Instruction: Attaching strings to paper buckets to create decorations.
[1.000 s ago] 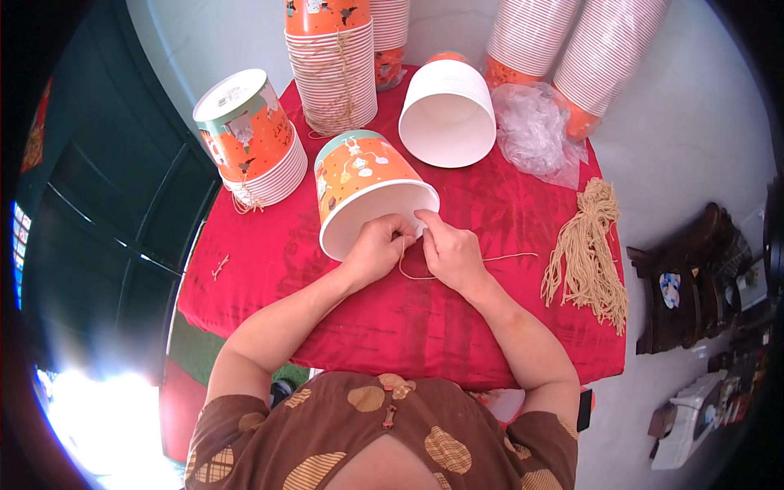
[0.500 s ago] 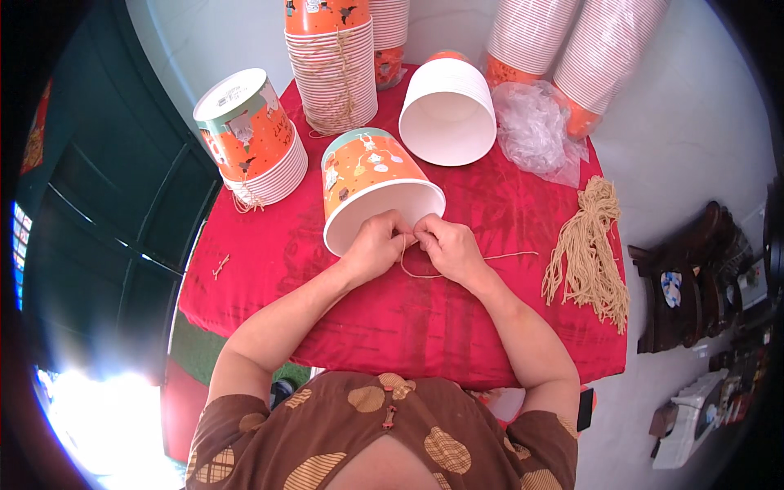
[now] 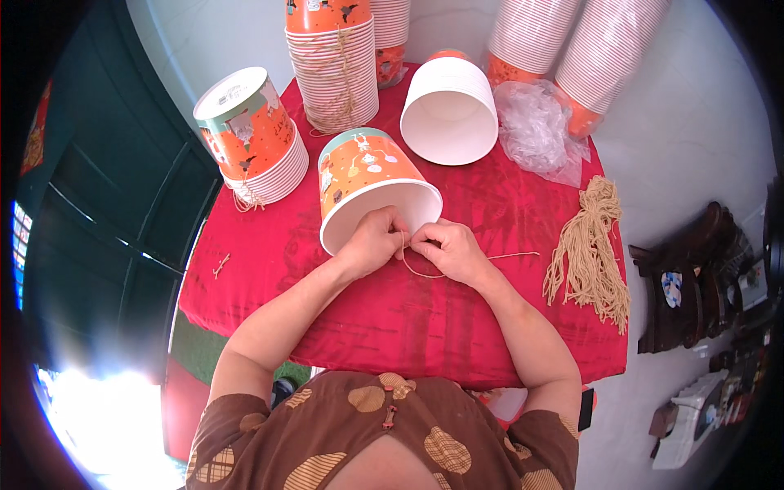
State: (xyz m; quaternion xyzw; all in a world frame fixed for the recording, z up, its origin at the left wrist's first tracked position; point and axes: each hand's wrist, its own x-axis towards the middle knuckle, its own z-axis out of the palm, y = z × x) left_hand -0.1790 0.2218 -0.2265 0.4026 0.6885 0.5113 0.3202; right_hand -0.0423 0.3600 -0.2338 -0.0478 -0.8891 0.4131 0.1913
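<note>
An orange paper bucket (image 3: 374,167) with a white inside and a green band at its base lies on its side, its mouth toward me. At the right part of its rim, my left hand (image 3: 377,239) pinches a thin tan string (image 3: 420,273). Close beside it, my right hand (image 3: 449,249) is closed on the same string, fingertips nearly meeting the left ones. The string loops below my hands, and one loose end trails right across the cloth. My fingers hide where the string meets the rim.
A red cloth (image 3: 490,327) covers the table. A bundle of tan strings (image 3: 592,245) lies at the right. Behind stand a stack of buckets tied with string (image 3: 339,77), a shorter upturned stack (image 3: 253,135), white-mouthed nested buckets (image 3: 449,114), crumpled clear plastic (image 3: 535,131) and wrapped stacks (image 3: 608,57).
The bucket has shifted slightly to the left. My right hand has moved a little left and down, and both hands keep hold of the string.
</note>
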